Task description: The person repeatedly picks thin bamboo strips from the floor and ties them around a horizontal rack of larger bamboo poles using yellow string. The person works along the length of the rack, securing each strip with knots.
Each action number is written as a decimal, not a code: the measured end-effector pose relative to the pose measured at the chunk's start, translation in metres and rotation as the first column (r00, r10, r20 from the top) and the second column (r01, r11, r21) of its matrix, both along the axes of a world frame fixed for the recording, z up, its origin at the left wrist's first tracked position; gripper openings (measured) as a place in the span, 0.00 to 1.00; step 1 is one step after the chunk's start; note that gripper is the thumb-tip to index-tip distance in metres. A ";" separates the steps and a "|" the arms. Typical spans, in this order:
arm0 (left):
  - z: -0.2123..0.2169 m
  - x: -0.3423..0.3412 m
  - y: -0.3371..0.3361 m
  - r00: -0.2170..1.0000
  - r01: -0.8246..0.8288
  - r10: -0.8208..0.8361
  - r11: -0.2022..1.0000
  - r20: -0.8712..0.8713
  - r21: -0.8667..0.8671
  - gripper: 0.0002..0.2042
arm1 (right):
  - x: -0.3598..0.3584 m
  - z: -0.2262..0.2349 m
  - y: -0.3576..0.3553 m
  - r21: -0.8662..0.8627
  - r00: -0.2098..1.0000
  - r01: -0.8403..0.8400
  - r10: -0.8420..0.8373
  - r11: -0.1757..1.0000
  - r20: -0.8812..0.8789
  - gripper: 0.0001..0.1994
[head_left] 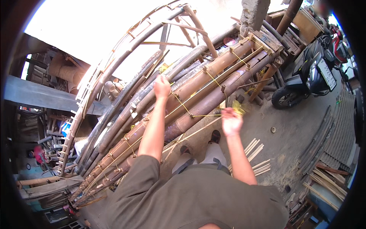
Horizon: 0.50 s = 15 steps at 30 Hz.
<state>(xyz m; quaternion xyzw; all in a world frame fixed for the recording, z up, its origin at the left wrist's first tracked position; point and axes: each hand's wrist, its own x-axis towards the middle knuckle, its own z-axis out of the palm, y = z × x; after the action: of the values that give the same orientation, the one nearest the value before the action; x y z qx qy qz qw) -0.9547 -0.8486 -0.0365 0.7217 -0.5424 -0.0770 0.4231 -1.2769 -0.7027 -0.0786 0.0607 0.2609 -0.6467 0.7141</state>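
Two thick brown bamboo poles (192, 121) lie side by side, slanting from lower left to upper right. Yellow cord (207, 115) crosses them, tied at short wooden pegs (223, 88) along their length. At the far side of the poles, my left hand (162, 87) is closed on one end of the cord, with a yellow tuft just beyond the fingers. My right hand (231, 121), on the near side, is closed on the other end. There the cord stretches taut from the pole, and a loose yellow bundle shows beside the fingers.
A curved bamboo frame (114, 57) rises at the far left, with more poles stacked beneath. A motorcycle (305, 78) stands at the right. Split bamboo strips (257, 160) lie on the concrete floor (263, 126) right of my feet. A concrete post (253, 17) stands beyond the poles' upper end.
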 end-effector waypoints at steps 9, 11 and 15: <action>0.050 0.056 0.114 0.964 0.145 -0.211 0.928 0.164 0.342 0.17 | 0.133 -0.018 0.150 0.028 0.555 -0.831 0.823 0.556 0.120 0.33; 0.053 0.093 0.166 0.941 0.137 -0.271 0.853 0.202 0.504 0.17 | 0.176 0.017 0.151 -0.029 0.462 -0.883 0.878 0.469 0.128 0.31; 0.010 0.092 0.250 0.891 0.311 -0.433 0.803 0.139 0.509 0.13 | 0.259 0.023 0.115 -0.094 0.986 -0.083 0.069 0.992 -0.150 0.18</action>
<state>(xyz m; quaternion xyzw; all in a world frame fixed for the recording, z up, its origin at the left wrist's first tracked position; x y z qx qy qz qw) -0.8631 -0.5986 -0.0262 0.6851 -0.6870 -0.1983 0.1391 -1.0183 -0.5878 -0.0553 -0.0326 0.2819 -0.6340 0.7194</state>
